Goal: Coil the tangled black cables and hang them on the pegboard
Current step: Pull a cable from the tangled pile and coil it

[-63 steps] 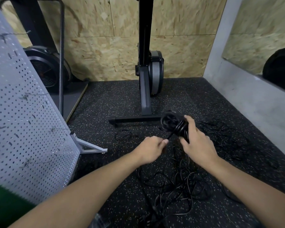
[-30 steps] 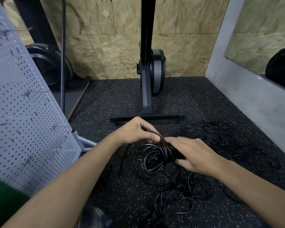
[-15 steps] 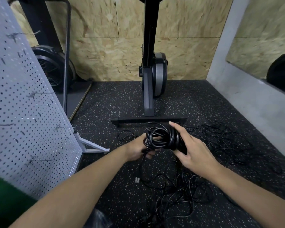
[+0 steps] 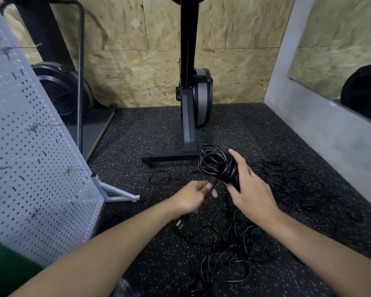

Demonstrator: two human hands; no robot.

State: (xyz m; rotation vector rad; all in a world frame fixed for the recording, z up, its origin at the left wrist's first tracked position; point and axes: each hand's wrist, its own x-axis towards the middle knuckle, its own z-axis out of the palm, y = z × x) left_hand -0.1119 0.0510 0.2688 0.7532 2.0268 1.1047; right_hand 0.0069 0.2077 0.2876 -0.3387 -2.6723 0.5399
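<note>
A coil of black cable (image 4: 214,165) is held up in front of me, gripped by my right hand (image 4: 250,191) at its right side. My left hand (image 4: 191,197) pinches the cable's loose tail just below and left of the coil; the plug end (image 4: 180,224) dangles under that hand. More tangled black cables (image 4: 229,249) lie on the floor below my hands, and a thinner tangle (image 4: 287,179) spreads to the right. The white pegboard (image 4: 28,159) leans at the left, with several wire hooks (image 4: 77,169) sticking out.
A black exercise machine (image 4: 191,116) stands straight ahead, its foot bar just behind the coil. A fan-wheel machine (image 4: 62,93) sits behind the pegboard. The pegboard's metal foot (image 4: 116,192) juts onto the speckled rubber floor. A grey wall (image 4: 330,133) runs along the right.
My left hand let go of the coil's underside and slid down the tail to pinch it. The coil has moved slightly right and up in my right hand.
</note>
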